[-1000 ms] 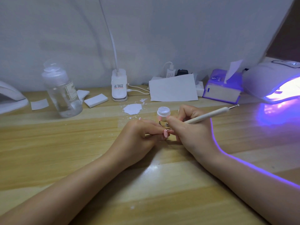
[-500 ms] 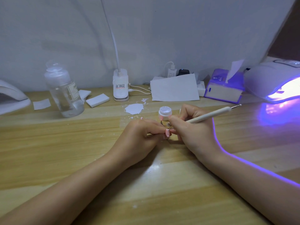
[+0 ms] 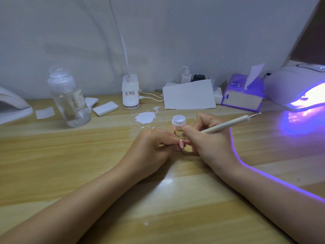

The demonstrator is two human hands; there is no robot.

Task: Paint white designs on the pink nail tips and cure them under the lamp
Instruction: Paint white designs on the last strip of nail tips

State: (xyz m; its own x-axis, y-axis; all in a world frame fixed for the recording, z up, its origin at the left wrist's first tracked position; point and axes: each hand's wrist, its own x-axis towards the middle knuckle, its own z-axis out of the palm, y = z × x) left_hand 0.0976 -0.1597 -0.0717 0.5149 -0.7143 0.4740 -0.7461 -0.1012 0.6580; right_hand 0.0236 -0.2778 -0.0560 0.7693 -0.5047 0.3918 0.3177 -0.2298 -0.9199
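Your left hand (image 3: 151,147) rests on the wooden surface (image 3: 70,164), fingers curled, pinching a pink nail tip (image 3: 181,144) at the fingertips. Your right hand (image 3: 205,138) grips a white pen-like tool (image 3: 226,124), its working end touching the nail tip. A small white jar (image 3: 179,122) stands just behind both hands. The curing lamp (image 3: 297,85) glows purple at the far right, well apart from the nail tip.
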